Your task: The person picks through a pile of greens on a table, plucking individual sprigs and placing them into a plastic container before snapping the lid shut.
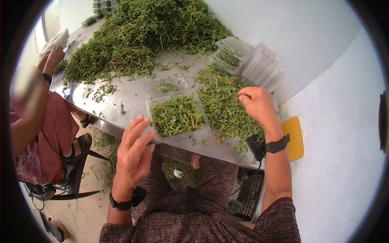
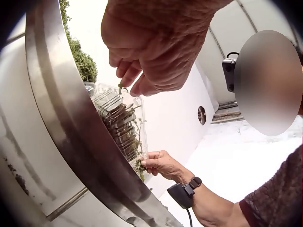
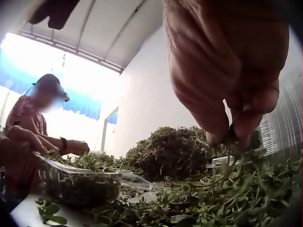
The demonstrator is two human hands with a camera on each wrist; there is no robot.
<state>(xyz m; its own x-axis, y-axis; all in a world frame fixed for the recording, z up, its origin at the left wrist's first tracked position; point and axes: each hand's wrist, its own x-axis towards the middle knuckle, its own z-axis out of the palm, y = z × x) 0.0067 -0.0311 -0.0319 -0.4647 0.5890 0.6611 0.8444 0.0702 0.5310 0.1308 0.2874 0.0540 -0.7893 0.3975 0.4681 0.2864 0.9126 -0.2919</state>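
A hinged clear plastic box [image 1: 178, 137] full of leafy green sprigs [image 1: 176, 113] lies on the metal table with its lid folded back. My left hand [image 1: 134, 152] is at the box's near left corner, fingers extended and thumb apart. A small green bit shows by its fingertips in the left wrist view. Over the loose greens [image 1: 221, 101] right of the box, my right hand [image 1: 259, 106] pinches thin stems [image 3: 228, 153] between thumb and fingers, as the right wrist view shows. Its fingertips are close above that spread layer.
A large heap of greens [image 1: 162, 32] covers the table's far part. Stacked clear boxes [image 1: 263, 67] stand at the back right by the wall. A yellow board [image 1: 295, 139] is right of the table, a dark crate [image 1: 253, 198] below. Another person [image 1: 48, 133] sits at left.
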